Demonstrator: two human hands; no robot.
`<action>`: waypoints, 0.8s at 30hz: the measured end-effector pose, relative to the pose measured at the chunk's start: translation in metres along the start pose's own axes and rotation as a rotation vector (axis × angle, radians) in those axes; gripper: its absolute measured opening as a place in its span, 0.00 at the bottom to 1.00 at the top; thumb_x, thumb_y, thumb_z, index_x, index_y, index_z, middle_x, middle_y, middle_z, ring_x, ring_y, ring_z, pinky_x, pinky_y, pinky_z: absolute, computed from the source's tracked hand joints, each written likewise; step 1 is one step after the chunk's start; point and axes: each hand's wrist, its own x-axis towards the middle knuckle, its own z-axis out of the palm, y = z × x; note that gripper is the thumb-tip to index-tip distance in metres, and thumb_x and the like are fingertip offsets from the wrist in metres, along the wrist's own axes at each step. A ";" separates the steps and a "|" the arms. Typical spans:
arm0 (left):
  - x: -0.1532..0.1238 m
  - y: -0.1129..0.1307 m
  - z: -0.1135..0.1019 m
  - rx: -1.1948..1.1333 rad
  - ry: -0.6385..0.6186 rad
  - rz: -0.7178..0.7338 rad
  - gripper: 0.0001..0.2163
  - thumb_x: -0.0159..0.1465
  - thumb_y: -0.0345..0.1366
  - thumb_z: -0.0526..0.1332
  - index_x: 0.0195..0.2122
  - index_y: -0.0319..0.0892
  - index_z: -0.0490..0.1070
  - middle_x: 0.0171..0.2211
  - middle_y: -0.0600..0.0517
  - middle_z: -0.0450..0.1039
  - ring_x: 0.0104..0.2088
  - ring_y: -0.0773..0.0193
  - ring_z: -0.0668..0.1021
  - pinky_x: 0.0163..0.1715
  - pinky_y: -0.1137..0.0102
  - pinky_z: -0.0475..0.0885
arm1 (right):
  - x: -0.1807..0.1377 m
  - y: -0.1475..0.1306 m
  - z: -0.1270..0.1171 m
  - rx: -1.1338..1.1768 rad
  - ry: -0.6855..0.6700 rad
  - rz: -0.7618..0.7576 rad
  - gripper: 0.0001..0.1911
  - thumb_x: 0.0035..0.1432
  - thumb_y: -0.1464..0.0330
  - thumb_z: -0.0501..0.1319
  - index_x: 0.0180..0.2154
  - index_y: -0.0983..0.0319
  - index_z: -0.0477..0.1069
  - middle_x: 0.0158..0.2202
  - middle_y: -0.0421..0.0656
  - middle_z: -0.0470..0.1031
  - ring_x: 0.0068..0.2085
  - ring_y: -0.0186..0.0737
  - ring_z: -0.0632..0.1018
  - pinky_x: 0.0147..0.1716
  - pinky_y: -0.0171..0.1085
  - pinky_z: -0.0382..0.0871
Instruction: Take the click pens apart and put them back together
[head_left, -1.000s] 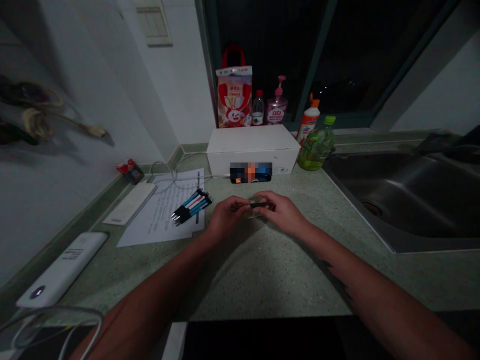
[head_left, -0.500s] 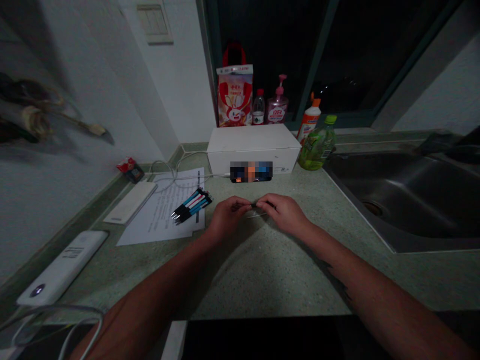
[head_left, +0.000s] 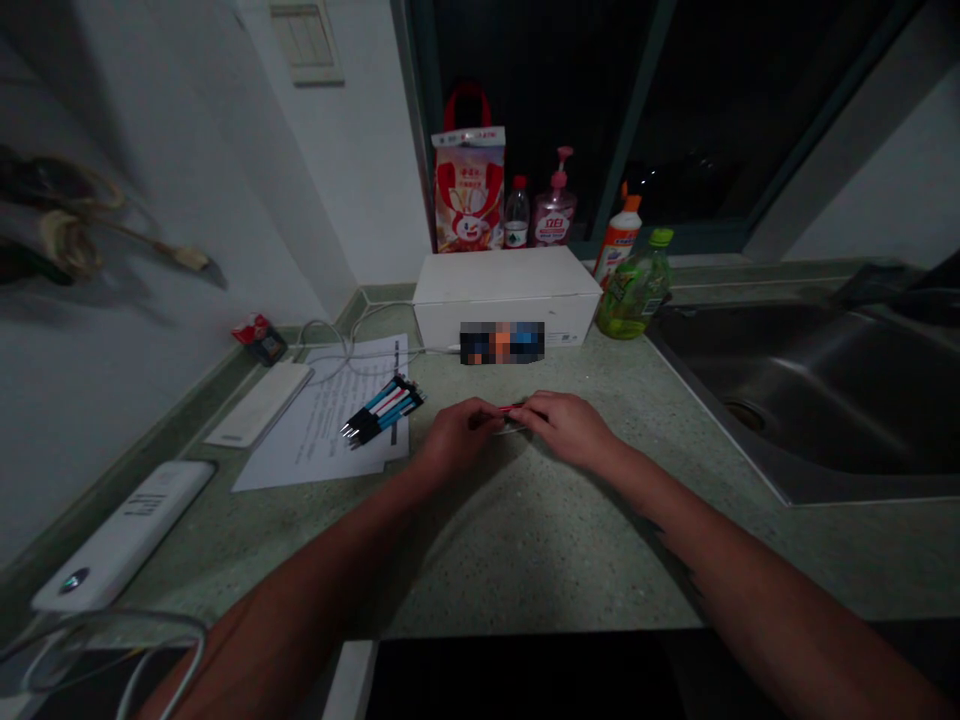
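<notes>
A slim red pen part bridges the gap between my two hands, most of it hidden by the fingers. My left hand pinches one end, and my right hand pinches the other. Just under the fingertips a thin white strip shows; whether it lies on the counter or is held, I cannot tell. Left of my left hand, several blue, white and black pens lie bunched on a printed sheet of paper.
Behind my hands a phone with a blurred screen leans on a white box. Bottles, including a green one, stand at the back. A sink lies right. Leftward are a flat white case, a long white device and cables.
Between the fingertips, red now shows where a dark piece showed before. My right hand sits marginally lower; the pens and the paper stay put.
</notes>
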 end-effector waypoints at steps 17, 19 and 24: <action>0.002 -0.008 0.003 0.388 0.035 0.160 0.06 0.61 0.29 0.64 0.31 0.45 0.80 0.33 0.47 0.78 0.40 0.52 0.77 0.45 0.58 0.72 | 0.001 0.004 0.002 -0.032 -0.042 0.037 0.05 0.66 0.70 0.63 0.40 0.60 0.78 0.42 0.45 0.78 0.39 0.41 0.78 0.37 0.37 0.64; 0.005 -0.011 0.003 0.448 0.050 0.155 0.06 0.62 0.29 0.63 0.34 0.45 0.80 0.34 0.46 0.78 0.41 0.52 0.77 0.44 0.59 0.71 | 0.001 0.004 0.002 -0.036 -0.070 0.020 0.04 0.66 0.71 0.63 0.39 0.60 0.78 0.41 0.44 0.78 0.39 0.40 0.78 0.38 0.37 0.64; 0.013 -0.016 0.006 0.505 0.060 0.184 0.07 0.64 0.29 0.62 0.34 0.45 0.79 0.35 0.46 0.78 0.41 0.52 0.77 0.44 0.59 0.71 | 0.002 0.006 0.004 -0.051 -0.096 -0.006 0.05 0.65 0.72 0.63 0.37 0.60 0.78 0.40 0.45 0.78 0.38 0.40 0.77 0.38 0.37 0.65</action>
